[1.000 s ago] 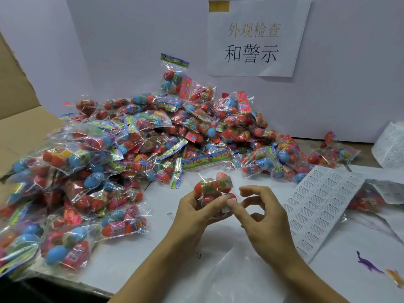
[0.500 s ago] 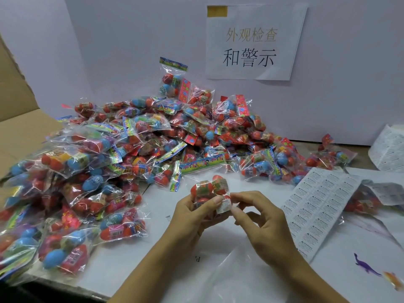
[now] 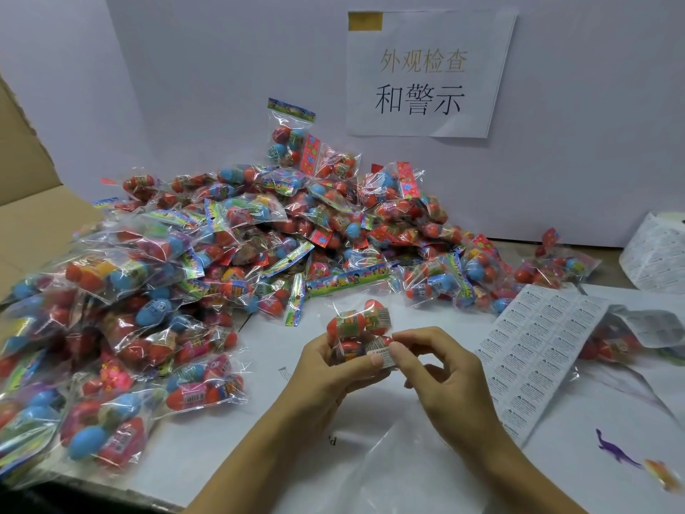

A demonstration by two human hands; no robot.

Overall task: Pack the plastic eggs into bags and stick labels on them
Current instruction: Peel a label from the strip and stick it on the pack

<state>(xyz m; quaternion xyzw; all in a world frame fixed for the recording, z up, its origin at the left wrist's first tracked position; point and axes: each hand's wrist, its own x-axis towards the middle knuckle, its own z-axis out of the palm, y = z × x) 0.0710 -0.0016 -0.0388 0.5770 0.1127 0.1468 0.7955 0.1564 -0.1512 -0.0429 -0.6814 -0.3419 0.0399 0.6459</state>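
Note:
My left hand (image 3: 330,369) grips a small clear bag of red plastic eggs (image 3: 357,324) above the white table. A white warning label (image 3: 381,356) lies on the bag's lower right side, under my left thumb. My right hand (image 3: 441,369) is beside it, thumb and forefinger pinching the label's right edge. A sheet of warning labels (image 3: 533,350) lies flat just right of my hands.
A big heap of packed egg bags (image 3: 230,261) fills the left and back of the table. An open cardboard box flap (image 3: 26,217) is at far left. A label roll (image 3: 656,250) sits at right, a purple toy dinosaur (image 3: 611,448) at lower right. An empty clear bag (image 3: 374,461) lies at the front.
Both hands have stayed together on the bag. The label now lies on the bag under my left thumb, with my right fingers at its edge.

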